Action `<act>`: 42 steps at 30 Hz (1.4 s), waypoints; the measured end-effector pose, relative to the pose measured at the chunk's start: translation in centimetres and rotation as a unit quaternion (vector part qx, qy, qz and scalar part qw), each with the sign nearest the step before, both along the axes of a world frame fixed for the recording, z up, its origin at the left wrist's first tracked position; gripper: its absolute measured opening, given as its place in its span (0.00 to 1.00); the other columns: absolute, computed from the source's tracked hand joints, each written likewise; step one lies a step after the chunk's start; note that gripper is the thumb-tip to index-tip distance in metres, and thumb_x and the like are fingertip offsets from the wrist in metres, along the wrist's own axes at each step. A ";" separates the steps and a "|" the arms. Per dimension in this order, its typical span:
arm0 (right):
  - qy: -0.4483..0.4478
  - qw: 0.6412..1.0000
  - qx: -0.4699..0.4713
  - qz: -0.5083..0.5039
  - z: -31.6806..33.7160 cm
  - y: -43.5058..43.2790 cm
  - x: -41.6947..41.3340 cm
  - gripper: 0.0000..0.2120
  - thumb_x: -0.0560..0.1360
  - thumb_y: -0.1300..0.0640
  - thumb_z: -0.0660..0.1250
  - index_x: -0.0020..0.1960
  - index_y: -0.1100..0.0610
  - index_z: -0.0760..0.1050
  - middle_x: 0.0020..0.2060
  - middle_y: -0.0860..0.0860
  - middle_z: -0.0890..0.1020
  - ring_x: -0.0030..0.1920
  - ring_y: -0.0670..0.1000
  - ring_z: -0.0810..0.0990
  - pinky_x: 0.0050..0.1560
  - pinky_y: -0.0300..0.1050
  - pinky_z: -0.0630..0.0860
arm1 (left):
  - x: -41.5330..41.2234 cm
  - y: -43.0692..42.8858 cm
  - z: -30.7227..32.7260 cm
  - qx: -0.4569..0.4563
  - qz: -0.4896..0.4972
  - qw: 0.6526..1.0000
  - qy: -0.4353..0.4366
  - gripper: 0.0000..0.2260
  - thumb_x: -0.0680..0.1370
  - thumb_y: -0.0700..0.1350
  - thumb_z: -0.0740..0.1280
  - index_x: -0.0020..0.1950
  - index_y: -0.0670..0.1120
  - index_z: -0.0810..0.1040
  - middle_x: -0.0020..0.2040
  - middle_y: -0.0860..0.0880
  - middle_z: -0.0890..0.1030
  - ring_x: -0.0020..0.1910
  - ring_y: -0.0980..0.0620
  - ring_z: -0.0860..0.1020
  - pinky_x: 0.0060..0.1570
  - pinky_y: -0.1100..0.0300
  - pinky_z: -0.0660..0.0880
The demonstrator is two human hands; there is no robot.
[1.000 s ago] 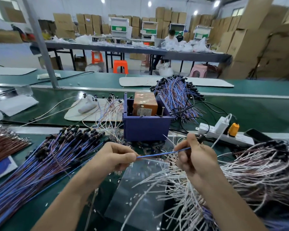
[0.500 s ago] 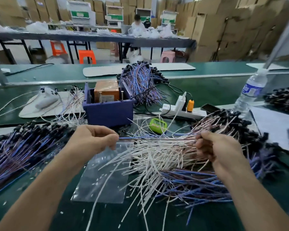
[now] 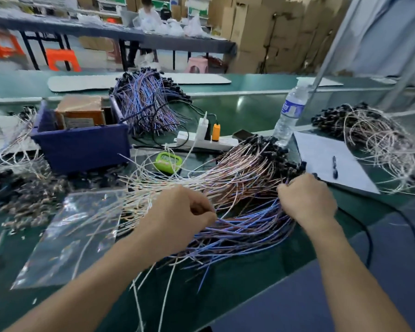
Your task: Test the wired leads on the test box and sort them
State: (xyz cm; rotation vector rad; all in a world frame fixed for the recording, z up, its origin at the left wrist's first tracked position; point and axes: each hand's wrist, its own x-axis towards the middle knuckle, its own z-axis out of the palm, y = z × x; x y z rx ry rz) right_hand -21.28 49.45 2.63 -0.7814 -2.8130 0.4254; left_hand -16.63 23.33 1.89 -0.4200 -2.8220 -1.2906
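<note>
Blue and white leads, navy bin, green timer

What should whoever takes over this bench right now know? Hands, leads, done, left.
Left hand: pinches wire ends in the front pile.
Right hand: fingers curled into that pile's black connector ends.
Test box: left of that pile, neither hand at it.
Other leads: rear pile behind the box, left pile, right pile.
Done: leads lie sorted in piles; tested count cannot be told.
Left: pull one lead, test, sort; front pile is large.
</note>
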 end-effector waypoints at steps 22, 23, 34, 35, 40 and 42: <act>0.072 0.882 -0.154 0.440 -0.4 -28.3 1.9 0.08 0.74 0.49 0.67 0.38 0.50 0.76 0.33 0.46 0.80 0.38 0.52 0.79 0.37 0.45 0.71 | 1.4 -17.5 -0.3 0.096 0.236 0.966 0.037 0.13 0.74 0.41 0.77 0.44 0.61 0.87 0.39 0.58 0.87 0.42 0.56 0.86 0.51 0.48 0.83; 0.062 0.873 -0.156 0.457 -0.6 -29.6 1.9 0.08 0.74 0.48 0.67 0.38 0.50 0.76 0.33 0.46 0.81 0.38 0.52 0.79 0.37 0.45 0.70 | 1.9 -18.8 -0.6 0.096 0.260 0.960 0.039 0.12 0.75 0.41 0.77 0.43 0.61 0.87 0.38 0.58 0.87 0.41 0.57 0.85 0.50 0.50 0.83; -0.080 0.767 -0.125 0.624 -0.8 -43.7 1.2 0.25 0.74 0.68 0.61 0.64 0.47 0.79 0.55 0.53 0.83 0.47 0.56 0.81 0.44 0.46 0.76 | 7.6 -32.4 -0.8 -0.099 0.553 0.824 0.071 0.10 0.73 0.46 0.76 0.39 0.62 0.85 0.36 0.59 0.85 0.30 0.60 0.76 0.35 0.65 0.70; -0.084 0.764 -0.114 0.630 -0.7 -44.6 0.8 0.29 0.73 0.71 0.60 0.66 0.46 0.77 0.55 0.54 0.82 0.46 0.56 0.80 0.42 0.46 0.75 | 7.7 -33.0 -1.0 -0.102 0.558 0.820 0.077 0.07 0.73 0.46 0.76 0.41 0.60 0.87 0.40 0.55 0.87 0.32 0.56 0.77 0.38 0.63 0.71; -0.064 0.764 -0.081 0.637 -1.0 -47.7 -0.4 0.28 0.69 0.72 0.59 0.61 0.48 0.79 0.46 0.52 0.79 0.46 0.56 0.78 0.44 0.44 0.71 | 7.2 -32.9 -3.1 -0.129 0.526 0.832 0.118 0.06 0.73 0.43 0.77 0.49 0.50 0.89 0.51 0.49 0.87 0.54 0.46 0.81 0.60 0.53 0.76; -0.060 0.769 -0.087 0.631 -1.2 -48.3 -0.7 0.22 0.71 0.70 0.59 0.55 0.49 0.80 0.41 0.48 0.78 0.42 0.54 0.77 0.43 0.44 0.72 | 7.3 -32.8 -3.6 -0.171 0.505 0.836 0.128 0.06 0.73 0.43 0.78 0.49 0.48 0.89 0.52 0.52 0.87 0.58 0.47 0.80 0.65 0.49 0.74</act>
